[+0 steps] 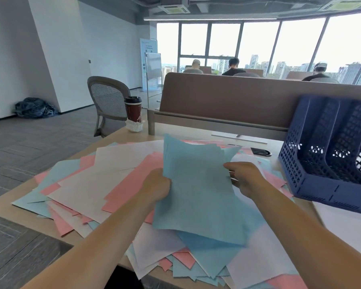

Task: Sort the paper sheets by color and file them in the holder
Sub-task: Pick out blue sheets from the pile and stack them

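Observation:
A loose heap of blue, pink and white paper sheets [104, 184] covers the wooden desk [19, 215]. A bunch of blue sheets [196, 184] stands raised and tilted above the heap. My left hand [156, 187] grips its left edge. My right hand [245, 177] pinches its right edge, thumb towards me. The dark blue mesh file holder [325, 155] with upright slots stands at the right of the desk, apart from both hands; its visible slots hold no paper.
A lidded coffee cup [133, 109] on a crumpled tissue stands at the desk's far left corner. A brown partition [248, 101] closes the far side. A black oval object [261, 151] lies near the holder. An office chair [108, 101] stands left of the desk. People sit beyond.

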